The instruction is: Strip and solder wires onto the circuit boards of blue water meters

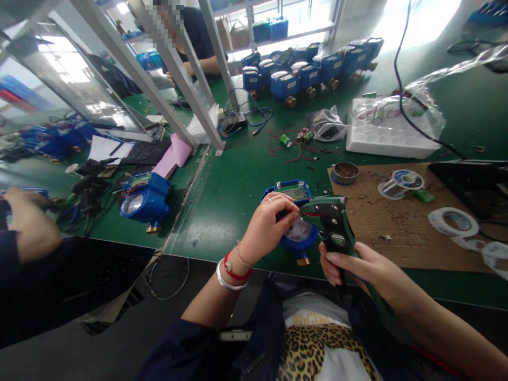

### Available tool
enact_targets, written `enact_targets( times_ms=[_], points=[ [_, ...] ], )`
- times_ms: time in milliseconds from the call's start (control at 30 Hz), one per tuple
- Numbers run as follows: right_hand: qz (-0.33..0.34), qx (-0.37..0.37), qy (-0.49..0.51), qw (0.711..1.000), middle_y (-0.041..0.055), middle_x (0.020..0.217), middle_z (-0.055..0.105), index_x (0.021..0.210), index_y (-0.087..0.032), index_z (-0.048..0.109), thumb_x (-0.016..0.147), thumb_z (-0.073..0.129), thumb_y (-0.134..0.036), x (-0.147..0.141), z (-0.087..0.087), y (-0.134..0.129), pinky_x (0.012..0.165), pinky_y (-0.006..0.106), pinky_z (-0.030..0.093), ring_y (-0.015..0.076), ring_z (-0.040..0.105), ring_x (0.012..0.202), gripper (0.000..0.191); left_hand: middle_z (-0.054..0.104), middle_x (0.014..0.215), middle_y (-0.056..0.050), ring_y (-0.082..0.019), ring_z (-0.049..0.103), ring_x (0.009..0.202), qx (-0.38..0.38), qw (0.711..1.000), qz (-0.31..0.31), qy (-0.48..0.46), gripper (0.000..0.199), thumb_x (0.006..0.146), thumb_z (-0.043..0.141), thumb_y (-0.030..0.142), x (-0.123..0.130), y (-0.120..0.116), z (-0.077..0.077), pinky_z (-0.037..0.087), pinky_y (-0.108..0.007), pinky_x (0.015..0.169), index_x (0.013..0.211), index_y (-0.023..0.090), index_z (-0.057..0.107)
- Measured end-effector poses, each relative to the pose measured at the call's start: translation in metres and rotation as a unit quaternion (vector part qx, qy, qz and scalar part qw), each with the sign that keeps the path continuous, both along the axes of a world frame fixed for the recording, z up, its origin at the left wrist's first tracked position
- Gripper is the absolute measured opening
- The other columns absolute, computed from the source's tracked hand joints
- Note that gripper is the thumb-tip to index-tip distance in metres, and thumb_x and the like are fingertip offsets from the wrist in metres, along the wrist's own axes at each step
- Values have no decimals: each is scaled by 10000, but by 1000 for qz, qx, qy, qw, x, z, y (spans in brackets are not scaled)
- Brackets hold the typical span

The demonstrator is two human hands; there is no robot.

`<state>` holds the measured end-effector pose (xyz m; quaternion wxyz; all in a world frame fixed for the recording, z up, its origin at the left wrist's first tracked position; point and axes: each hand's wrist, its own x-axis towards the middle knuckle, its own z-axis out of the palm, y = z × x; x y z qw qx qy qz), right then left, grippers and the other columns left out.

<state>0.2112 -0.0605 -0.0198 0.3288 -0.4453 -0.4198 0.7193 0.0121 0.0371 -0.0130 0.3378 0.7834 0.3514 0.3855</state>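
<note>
A green and black wire stripper [331,219] is gripped in my right hand [349,264], its jaws pointing left. My left hand [273,217] is closed in a pinch right at the jaws; whatever lies between its fingertips is too small or hidden to name. Beneath both hands a blue water meter [304,243] rests on the green table, its brass fitting [302,261] towards me. The meter's display [296,194] faces up behind my left fingers, which cover part of the body.
Right of the meter, a cardboard sheet [381,233] carries a solder spool [407,181], a round tin [345,172] and tape rolls [452,221]. Behind lie red-wired batteries [286,140] and a white foam tray [391,143]. Another meter [145,198] and a co-worker's arm [32,227] are left.
</note>
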Motion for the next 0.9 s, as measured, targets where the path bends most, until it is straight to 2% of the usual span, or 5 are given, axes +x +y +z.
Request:
enact_targets(
  times_ms=[233,500,600,700,900],
  points=[
    [-41,-43,101,993,-57,587,388,890,-162,514,877,618,-391,-8,-8,-2,492,232,310,73,359,487,252,655,889,-40,-202,579,966,-1,1000,8,-5,58,849,653,146,1,0,-1,447,-407,932,808,183,635],
    [-67,1,135,989,50,826,558,1047,-180,595,879,582,-349,-2,-1,-10,779,341,412,189,519,811,238,661,950,-42,-205,570,1051,-8,1000,25,-15,42,873,634,167,-1,-5,-1,441,-405,968,898,197,651],
    [-74,4,151,986,47,835,552,1042,-205,599,883,559,-329,0,2,-13,785,340,404,188,504,816,205,610,1155,-74,-213,544,1135,22,999,45,-19,248,869,647,191,-6,-10,-5,439,-418,998,1111,224,600],
    [-78,13,153,985,47,847,544,1040,-220,596,893,530,-328,2,3,-16,791,344,401,192,495,824,195,544,1248,-98,-223,509,1189,55,993,103,-30,317,859,666,234,-13,-19,-10,423,-428,1025,1145,222,531],
    [-74,26,126,989,53,847,541,1032,-226,600,900,518,-318,2,2,-17,808,360,403,205,500,838,180,573,978,-49,-200,548,967,78,967,241,25,77,889,627,259,-20,-41,-23,458,-375,878,886,194,586]
  ],
)
